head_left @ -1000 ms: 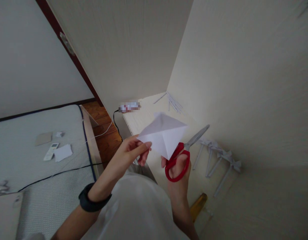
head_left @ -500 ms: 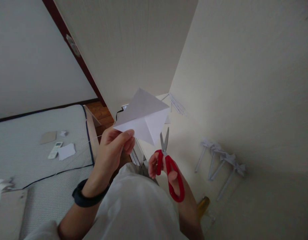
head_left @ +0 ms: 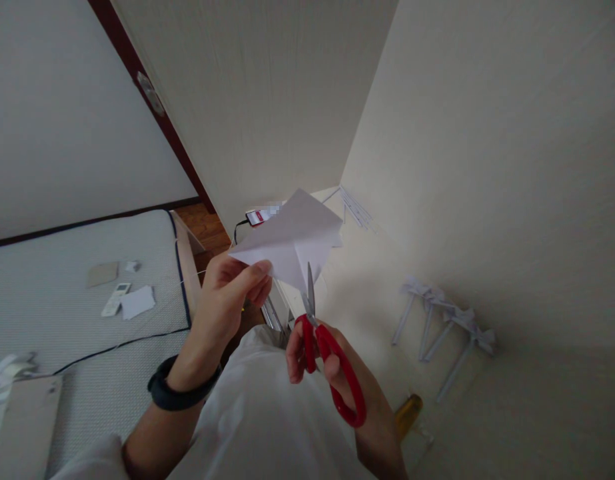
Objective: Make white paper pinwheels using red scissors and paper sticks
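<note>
My left hand (head_left: 227,300) pinches a folded white paper (head_left: 292,237) by its left corner and holds it up in front of me. My right hand (head_left: 337,380) grips red-handled scissors (head_left: 330,360), fingers through the loops. The blades point up and meet the paper's lower tip. A black band sits on my left wrist (head_left: 174,393).
A cream desk (head_left: 367,280) runs along the wall, with several rolled paper sticks (head_left: 444,320), thin paper strips (head_left: 354,207) at the far end and a yellow object (head_left: 407,413) near me. A phone on a cable (head_left: 257,217) lies at the desk's corner. On the bed (head_left: 87,313) lie a remote and paper scraps.
My left hand lifted the paper and turned it. My right hand swung the scissors from pointing right to pointing up, then brought the blades to the paper's lower tip.
</note>
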Available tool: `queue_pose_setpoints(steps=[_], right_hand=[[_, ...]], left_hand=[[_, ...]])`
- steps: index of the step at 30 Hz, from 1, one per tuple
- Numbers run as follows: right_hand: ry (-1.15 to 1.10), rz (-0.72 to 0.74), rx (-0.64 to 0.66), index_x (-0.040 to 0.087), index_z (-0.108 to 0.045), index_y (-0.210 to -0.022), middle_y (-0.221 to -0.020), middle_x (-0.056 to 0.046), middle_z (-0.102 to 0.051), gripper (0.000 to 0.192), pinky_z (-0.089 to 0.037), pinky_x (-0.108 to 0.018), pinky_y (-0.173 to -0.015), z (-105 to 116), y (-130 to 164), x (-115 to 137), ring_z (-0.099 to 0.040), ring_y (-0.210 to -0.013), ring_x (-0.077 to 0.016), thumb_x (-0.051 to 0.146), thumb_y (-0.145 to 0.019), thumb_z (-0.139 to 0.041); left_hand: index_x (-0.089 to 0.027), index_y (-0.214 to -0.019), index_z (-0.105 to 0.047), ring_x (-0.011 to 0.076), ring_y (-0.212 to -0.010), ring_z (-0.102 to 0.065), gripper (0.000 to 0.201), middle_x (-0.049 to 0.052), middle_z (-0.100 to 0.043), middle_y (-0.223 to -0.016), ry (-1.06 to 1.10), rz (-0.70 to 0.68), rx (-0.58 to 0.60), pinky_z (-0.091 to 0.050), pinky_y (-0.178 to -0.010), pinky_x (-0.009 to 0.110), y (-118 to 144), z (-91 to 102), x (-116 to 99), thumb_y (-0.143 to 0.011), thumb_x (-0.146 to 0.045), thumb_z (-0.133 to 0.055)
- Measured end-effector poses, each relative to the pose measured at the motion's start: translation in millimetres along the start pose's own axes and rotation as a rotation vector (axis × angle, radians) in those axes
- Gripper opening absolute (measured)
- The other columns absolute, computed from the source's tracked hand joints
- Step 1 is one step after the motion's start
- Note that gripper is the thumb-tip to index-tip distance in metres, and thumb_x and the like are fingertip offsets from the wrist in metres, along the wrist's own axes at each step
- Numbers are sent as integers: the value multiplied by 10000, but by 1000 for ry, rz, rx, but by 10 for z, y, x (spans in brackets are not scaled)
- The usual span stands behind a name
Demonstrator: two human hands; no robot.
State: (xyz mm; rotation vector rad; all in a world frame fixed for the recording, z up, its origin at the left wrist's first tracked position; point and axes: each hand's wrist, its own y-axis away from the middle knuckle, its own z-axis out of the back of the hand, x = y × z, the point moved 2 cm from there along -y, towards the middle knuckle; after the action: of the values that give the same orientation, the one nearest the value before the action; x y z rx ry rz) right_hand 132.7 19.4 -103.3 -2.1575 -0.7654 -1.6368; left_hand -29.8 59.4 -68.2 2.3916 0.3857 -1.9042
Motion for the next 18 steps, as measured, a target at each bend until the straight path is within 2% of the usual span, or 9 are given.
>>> queue_pose_setpoints(steps=[8, 13, 16, 17, 18], right_hand=[[-12, 13, 34, 230, -558, -770, -672, -11, -544, 602, -446, -309, -594, -6, 7, 15, -503, -589, -166, 830, -716, -547], [-10, -1, -117, 230, -572, -813, -711, -19, -548, 573, -461, -319, -651, -34, 54, 28, -499, -627, -174, 799, -777, -510], [-29, -16, -8, 235, -561, -766, -670, -11, -537, 632, -457, -311, -589, -83, 63, 51, -501, -599, -181, 860, -669, -557], [-20, -31, -18, 237, -562, -762, -670, -13, -538, 592, -464, -316, -606, -102, 74, 70, -503, -604, -182, 826, -706, -563], [-11, -26, -134, 240, -569, -773, -685, -16, -537, 542, -469, -325, -642, -109, 90, 100, -494, -612, -182, 781, -770, -541]], left_hand=[[-193, -443, -421, 59, -371, -326, 383, -66, -340, -411, -16, 10, 30, -277, -381, 209, 11, 4, 0, -765, -154, -626], [-184, -461, -438, 48, -374, -353, 366, -73, -363, -417, 39, 14, 48, -278, -384, 183, 6, -2, 0, -762, -138, -640], [-180, -464, -428, 47, -380, -365, 380, -73, -378, -415, 41, 12, 51, -279, -386, 178, 6, 3, 10, -758, -170, -668], [-179, -463, -428, 46, -379, -362, 383, -73, -379, -412, 38, 9, 52, -278, -386, 178, 6, 7, 14, -758, -178, -672], [-179, -463, -429, 47, -379, -360, 384, -72, -381, -411, 31, 11, 53, -279, -386, 180, 6, 11, 19, -761, -183, -671]])
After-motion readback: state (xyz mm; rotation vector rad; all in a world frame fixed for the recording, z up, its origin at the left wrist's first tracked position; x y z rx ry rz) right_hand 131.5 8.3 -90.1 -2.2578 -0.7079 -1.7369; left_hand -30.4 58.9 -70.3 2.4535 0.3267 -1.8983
